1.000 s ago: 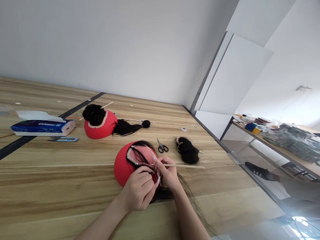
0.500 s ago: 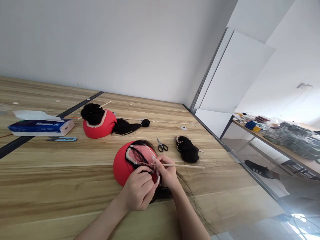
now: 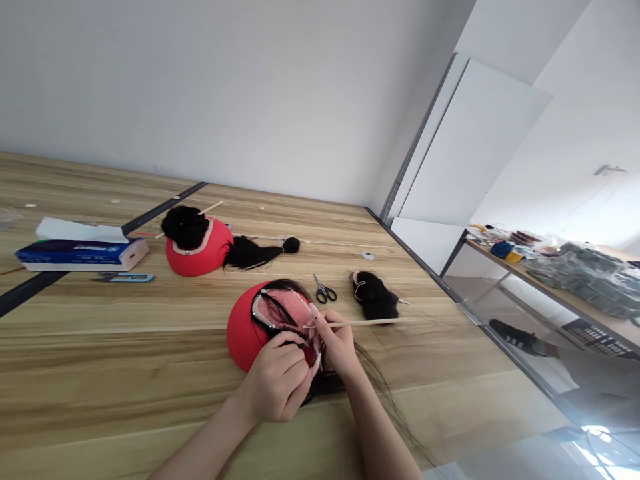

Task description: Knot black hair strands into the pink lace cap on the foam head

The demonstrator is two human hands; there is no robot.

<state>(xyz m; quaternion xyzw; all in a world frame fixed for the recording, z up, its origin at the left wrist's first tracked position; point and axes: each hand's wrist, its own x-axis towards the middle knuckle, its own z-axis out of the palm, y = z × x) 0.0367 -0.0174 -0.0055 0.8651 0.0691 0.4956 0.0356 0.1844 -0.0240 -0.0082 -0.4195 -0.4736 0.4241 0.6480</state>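
Observation:
A red dome-shaped block (image 3: 241, 327) sits on the wooden table, with a pink mesh piece (image 3: 283, 305) pinned over it and black hair around the mesh. My left hand (image 3: 281, 377) is closed at the block's near edge, its fingers pinching black hair (image 3: 327, 383) beside the mesh. My right hand (image 3: 337, 343) grips a thin pale wooden stick (image 3: 373, 323) between thumb and fingers; the stick's tip is at the mesh edge, close to the left fingertips. Loose strands trail to the right of my right wrist.
Scissors (image 3: 325, 291) and a black hair bundle (image 3: 376, 297) lie beyond my hands. Farther left are a second red block (image 3: 200, 257) with hair, a ponytail (image 3: 260, 254), a blue cutter (image 3: 131, 277) and a tissue box (image 3: 83, 256). A person's shoe (image 3: 513, 335) shows at right.
The stick in my right hand has tilted, its outer end now higher, and the right thumb has shifted upward. My left hand keeps its place. The tissue on the box has changed shape.

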